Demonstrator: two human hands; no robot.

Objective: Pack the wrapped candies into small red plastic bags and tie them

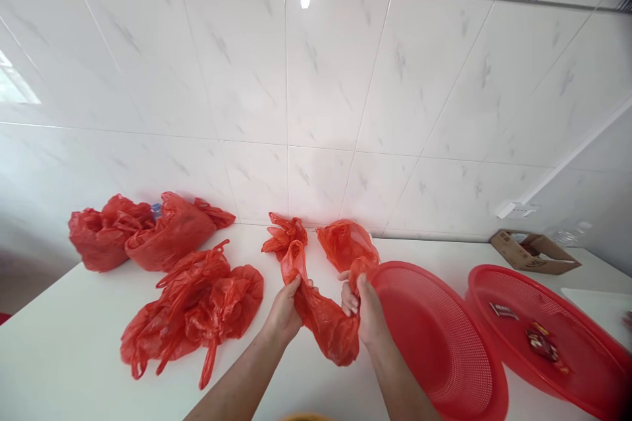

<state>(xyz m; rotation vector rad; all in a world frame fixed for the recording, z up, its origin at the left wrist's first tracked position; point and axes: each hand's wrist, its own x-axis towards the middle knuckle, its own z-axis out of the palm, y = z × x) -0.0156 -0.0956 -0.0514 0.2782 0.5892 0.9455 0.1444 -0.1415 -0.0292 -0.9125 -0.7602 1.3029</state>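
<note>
- Two hands in play here, and one thin red plastic bag (330,327) is stretched between them above the white table (64,342).
- By the left hand (287,310), one end is pinched, thumb over fingers; by the right hand (364,308), the other end is gripped in curled fingers.
- The risk, as judged: if the two ends are pulled too hard, the thin film could be torn; if the grip is loosened, the twist could be undone.
- Just beside the right hand, the first of two red plastic colanders (424,335) is seen; it could be knocked if the elbow is swung wide.
- In the second colander (582,322), one brown wrapped snack (503,310) is counted, plus a cluster of red-and-yellow snack packets (542,344), too overlapped to be numbered.
- To the left, one heap of red bags (222,309) is spread; its bags cannot be counted, and handles could easily be snagged.
- Behind the hands, two crumpled red bags are set near the wall: one left (287,235), one right (345,243).
- At the back left, two bulging red bags (172,237) are counted, with one blue bottle cap (157,210) glimpsed between.
- Far right: one cardboard box (548,264), one clear plastic bottle (573,235) placed behind.
</note>
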